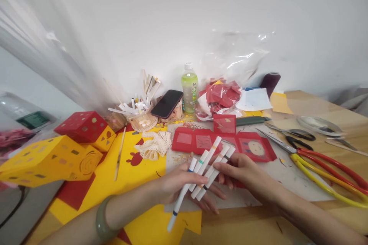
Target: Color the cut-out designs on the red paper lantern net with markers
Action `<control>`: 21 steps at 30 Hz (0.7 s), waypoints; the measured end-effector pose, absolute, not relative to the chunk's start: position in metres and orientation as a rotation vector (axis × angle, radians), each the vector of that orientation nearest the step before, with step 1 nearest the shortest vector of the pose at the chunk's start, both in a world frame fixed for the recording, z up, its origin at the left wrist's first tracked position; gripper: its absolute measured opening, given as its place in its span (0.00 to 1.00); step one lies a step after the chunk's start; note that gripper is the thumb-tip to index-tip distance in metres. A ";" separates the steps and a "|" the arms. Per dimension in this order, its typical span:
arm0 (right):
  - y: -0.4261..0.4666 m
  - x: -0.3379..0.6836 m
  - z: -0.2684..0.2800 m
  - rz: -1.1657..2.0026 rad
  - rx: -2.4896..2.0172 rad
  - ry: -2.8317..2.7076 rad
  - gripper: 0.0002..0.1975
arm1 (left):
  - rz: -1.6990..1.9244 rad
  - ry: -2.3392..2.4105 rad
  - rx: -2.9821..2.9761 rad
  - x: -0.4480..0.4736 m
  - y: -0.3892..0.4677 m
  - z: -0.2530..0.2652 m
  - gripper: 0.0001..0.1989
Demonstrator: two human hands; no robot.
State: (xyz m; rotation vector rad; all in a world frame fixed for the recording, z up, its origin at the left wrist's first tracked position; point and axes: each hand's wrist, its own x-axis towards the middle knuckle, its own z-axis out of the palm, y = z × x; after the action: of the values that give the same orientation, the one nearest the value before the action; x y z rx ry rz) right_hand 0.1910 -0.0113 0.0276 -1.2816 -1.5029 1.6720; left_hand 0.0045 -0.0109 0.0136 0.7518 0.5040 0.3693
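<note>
Several slim white markers (pixel 205 164) with coloured bands, blue, green, orange and black among them, fan out between my two hands. My left hand (pixel 175 182), with a green bangle on its wrist, closes around them, thumb across the top. One blue-banded marker (pixel 179 203) sticks out lower than the others. From the right, my right hand (pixel 243 166) pinches the black-banded marker near its upper end. Just beyond the hands lies an unfolded red paper box (pixel 205 134) with framed panels, one bearing a drawn round face (pixel 255 148). My hands hide part of it.
Large red-and-yellow-handled scissors (pixel 324 168) and black-handled scissors (pixel 299 134) lie at right. Decorated yellow (pixel 40 159) and red boxes (pixel 83 126) stand left. Behind are a drink bottle (pixel 189 90), a phone (pixel 167 103), lace (pixel 155 145) and a bag of red scraps (pixel 222 95).
</note>
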 end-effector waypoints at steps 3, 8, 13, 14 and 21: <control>-0.007 0.187 0.032 1.639 -1.257 -1.534 0.19 | 0.370 0.482 0.692 0.003 -0.010 0.012 0.14; -0.004 0.175 0.031 1.679 -1.232 -1.470 0.18 | 0.393 0.516 0.723 0.002 -0.010 0.011 0.15; -0.016 0.163 0.022 1.703 -1.101 -1.458 0.18 | 0.184 0.380 0.799 -0.003 -0.005 0.008 0.19; -0.022 0.162 0.021 1.704 -1.080 -1.465 0.17 | 0.119 0.357 0.822 -0.005 -0.004 0.008 0.20; -0.060 0.168 0.025 1.855 -0.954 -1.398 0.12 | -0.119 0.574 1.203 -0.013 -0.006 0.019 0.09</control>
State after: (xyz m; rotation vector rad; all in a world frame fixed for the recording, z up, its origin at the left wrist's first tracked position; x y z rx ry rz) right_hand 0.1676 -0.0604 0.0250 -0.9542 -1.3976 1.8549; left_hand -0.0129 -0.0063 0.0188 1.2027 0.5741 -0.1195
